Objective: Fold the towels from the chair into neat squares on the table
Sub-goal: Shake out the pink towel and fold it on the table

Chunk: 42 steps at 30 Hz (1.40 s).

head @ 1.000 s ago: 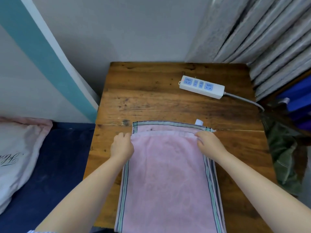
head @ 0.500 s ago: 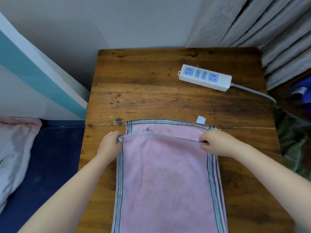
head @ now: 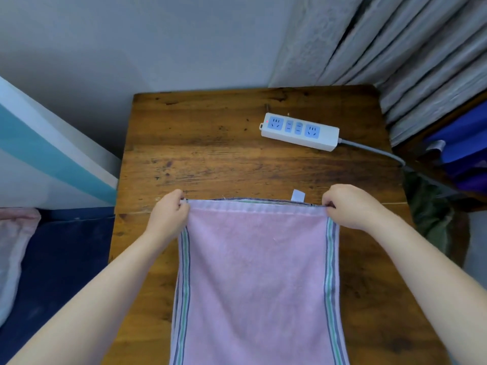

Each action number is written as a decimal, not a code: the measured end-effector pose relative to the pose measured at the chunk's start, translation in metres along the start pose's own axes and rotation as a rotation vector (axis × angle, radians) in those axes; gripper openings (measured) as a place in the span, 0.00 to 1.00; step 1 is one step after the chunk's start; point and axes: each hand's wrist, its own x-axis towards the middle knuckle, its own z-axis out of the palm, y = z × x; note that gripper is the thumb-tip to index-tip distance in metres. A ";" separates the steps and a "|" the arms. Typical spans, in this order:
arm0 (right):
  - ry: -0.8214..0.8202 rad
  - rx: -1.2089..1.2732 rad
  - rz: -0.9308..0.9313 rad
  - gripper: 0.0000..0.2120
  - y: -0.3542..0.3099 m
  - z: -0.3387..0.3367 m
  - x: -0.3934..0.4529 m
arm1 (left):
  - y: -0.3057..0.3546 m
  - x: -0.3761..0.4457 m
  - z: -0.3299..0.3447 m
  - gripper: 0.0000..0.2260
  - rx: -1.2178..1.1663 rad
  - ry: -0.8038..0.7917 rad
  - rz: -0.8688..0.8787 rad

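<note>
While the wooden table carries it, the pink towel lies lengthwise from the middle toward six o'clock, doubled over, its far edges roughly matched. The left hand pinches the far corner at nine o'clock of that edge, the right hand the corner at three o'clock, fingers curled round the cloth. This looks like the first fold; next, probably, a flattening and a second fold. A power strip sits at one o'clock.

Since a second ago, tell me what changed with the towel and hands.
Both hands, left hand and right hand, carried the pink towel's upper edge forward to meet the lower layer's far edge, pinching its corners throughout. The power strip stayed on the table.
</note>
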 end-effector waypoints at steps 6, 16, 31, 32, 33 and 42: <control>-0.112 0.117 -0.054 0.08 0.003 0.026 0.030 | -0.006 0.031 0.022 0.14 0.502 -0.235 0.039; -0.174 0.162 -0.031 0.09 0.017 0.024 0.035 | -0.001 0.044 -0.002 0.08 0.429 -0.376 0.116; -0.078 0.194 -0.133 0.04 0.006 0.023 0.035 | -0.012 0.043 -0.017 0.05 0.549 -0.378 0.208; -0.062 0.204 -0.130 0.03 0.005 0.023 0.034 | -0.015 0.042 -0.017 0.04 0.545 -0.359 0.193; -0.045 0.210 -0.127 0.03 0.005 0.023 0.034 | -0.018 0.041 -0.017 0.05 0.547 -0.343 0.188; 0.022 -0.044 -0.258 0.11 -0.004 -0.026 0.006 | -0.023 0.022 -0.058 0.11 0.561 -0.175 0.391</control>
